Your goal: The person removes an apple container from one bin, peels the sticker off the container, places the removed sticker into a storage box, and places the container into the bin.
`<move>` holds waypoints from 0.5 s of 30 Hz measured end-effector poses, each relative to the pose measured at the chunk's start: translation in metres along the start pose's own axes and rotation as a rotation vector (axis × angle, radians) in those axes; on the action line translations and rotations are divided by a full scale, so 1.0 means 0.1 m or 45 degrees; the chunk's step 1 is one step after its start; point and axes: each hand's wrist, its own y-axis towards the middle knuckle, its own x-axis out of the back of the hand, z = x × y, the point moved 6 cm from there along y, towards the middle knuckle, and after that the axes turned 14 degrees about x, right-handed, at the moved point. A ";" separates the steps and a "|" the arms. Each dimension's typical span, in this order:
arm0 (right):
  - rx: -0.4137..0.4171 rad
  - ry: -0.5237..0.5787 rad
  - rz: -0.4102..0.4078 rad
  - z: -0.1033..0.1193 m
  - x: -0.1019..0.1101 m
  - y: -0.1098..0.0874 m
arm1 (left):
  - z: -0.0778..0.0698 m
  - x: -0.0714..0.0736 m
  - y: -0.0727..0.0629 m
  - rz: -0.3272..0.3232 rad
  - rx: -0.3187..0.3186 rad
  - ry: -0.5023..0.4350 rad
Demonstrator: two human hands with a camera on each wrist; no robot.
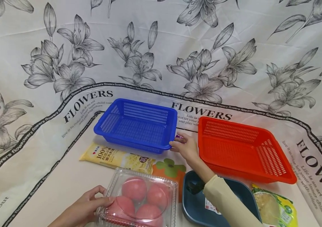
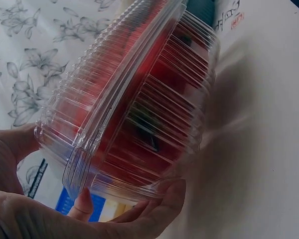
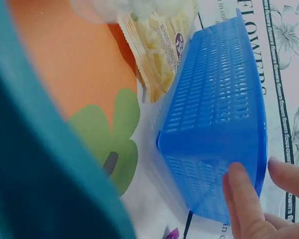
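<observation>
A clear plastic clamshell box (image 1: 141, 176) of red tomatoes (image 1: 134, 189) is tilted up above the table, and my left hand (image 1: 83, 205) grips its left side. Seen from the left wrist, the thumb lies at the lid side and curled fingers (image 2: 164, 204) support the base. At the blue basket (image 1: 136, 126), my right hand (image 1: 185, 146) pinches the near right corner of the rim. The right wrist view has the fingertips (image 3: 237, 172) against the outer wall and the thumb across the rim. A yellow pasta packet (image 1: 115, 157) lies in front of the basket.
A red basket (image 1: 243, 148) stands on the right. Beneath my right forearm is a dark teal tray (image 1: 189, 201) with a labelled item inside. A yellow-green packet (image 1: 277, 205) lies right of it. An orange surface with a green flower (image 1: 168, 167) shows between box and tray.
</observation>
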 end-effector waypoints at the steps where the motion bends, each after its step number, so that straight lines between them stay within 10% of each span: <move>1: 0.026 -0.045 -0.004 0.01 -0.01 0.01 | 0.00 0.00 -0.01 0.007 -0.008 -0.003; 9: 0.033 -0.244 0.018 0.04 0.01 0.03 | -0.13 0.05 -0.17 0.103 -0.099 -0.090; 15: 0.007 -0.202 0.041 0.02 -0.02 0.04 | -0.59 0.24 -0.44 0.118 -0.292 0.024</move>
